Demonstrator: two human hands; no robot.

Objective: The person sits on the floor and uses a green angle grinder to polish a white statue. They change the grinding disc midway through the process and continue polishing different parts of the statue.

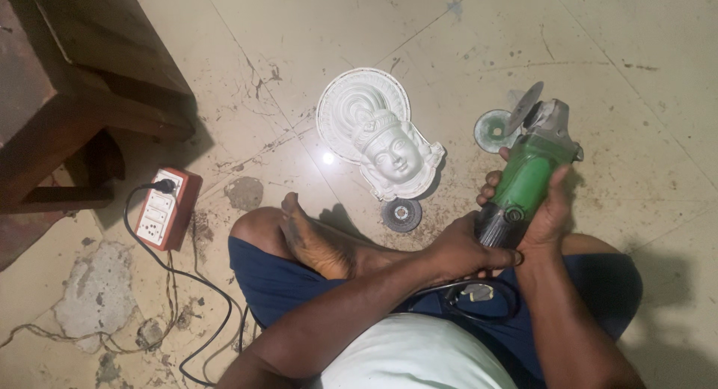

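- Grinder (527,172): right hand (550,213) wraps its green body, left hand (460,250) grips its rear end.
- White mask (381,135) lies on the floor beyond the left hand.

The angle grinder (527,176) has a glossy green plastic body and a dull grey metal head. The white face casting (381,135) looks matt, like plaster. The floor (314,30) is smooth, scuffed, stained tile; the bench (67,82) is dark wood.
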